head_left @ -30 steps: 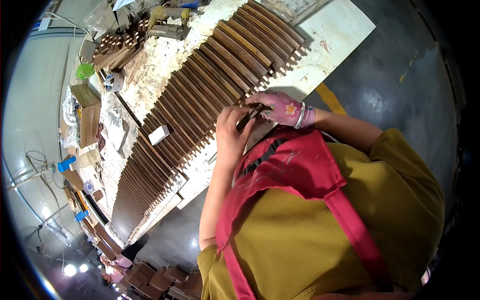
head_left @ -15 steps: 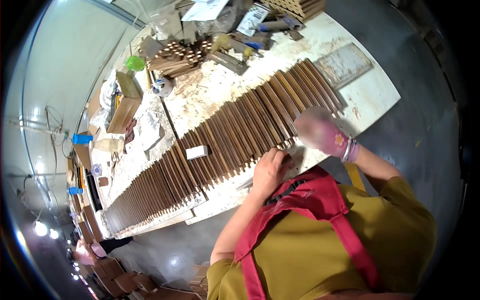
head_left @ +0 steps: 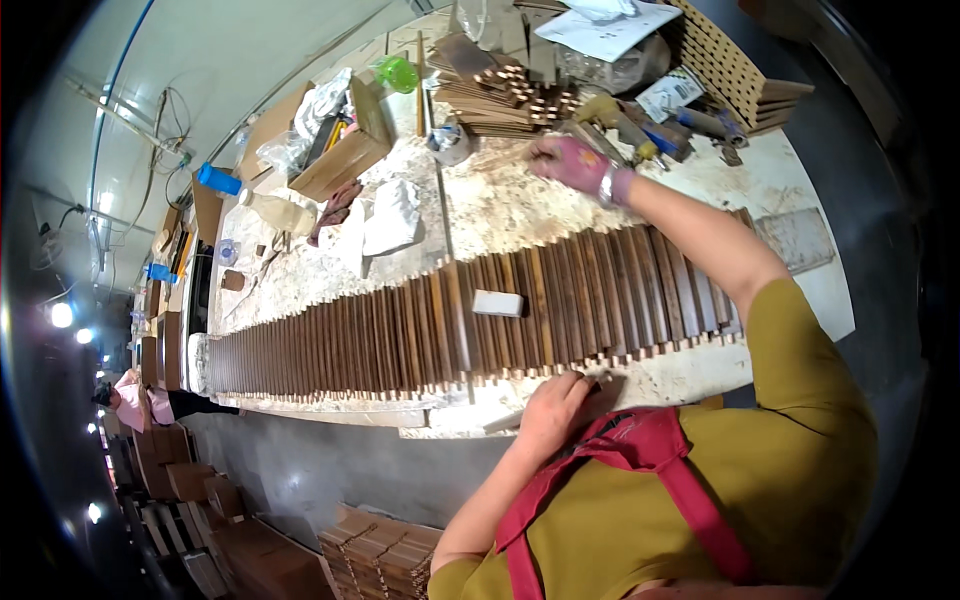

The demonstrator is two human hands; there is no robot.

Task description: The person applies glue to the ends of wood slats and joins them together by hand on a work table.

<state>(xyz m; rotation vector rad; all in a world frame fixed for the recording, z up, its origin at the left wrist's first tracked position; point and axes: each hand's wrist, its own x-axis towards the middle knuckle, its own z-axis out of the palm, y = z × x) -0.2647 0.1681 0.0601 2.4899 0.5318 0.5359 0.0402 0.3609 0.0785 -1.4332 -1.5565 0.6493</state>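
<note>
A long row of dark brown wooden slats (head_left: 590,290) with pale, narrow ends lies side by side along the bench. On top of them rests a small white block (head_left: 498,303). My left hand (head_left: 555,408), bare, is at the bench's near edge below the slats, its fingers curled around something dark that I cannot make out. Over the far side of the bench stretches my right hand (head_left: 572,163) in a pink-purple glove with a flower print. Its fingers point left, slightly apart, with nothing visible in them. Closest to it are a stack of wooden pieces (head_left: 490,108) and some tools (head_left: 620,125).
Behind lie papers (head_left: 610,30), a perforated wooden stack (head_left: 735,70) and a green bottle (head_left: 397,74). At left are a cardboard box (head_left: 345,160), white cloth (head_left: 392,218) and a tape-like roll (head_left: 449,145). A grey board (head_left: 795,238) sits at right. Another person (head_left: 140,400) is far left.
My right hand has gone from the near right end of the slats to the far side of the bench. The view has turned; my left hand stays by the near edge.
</note>
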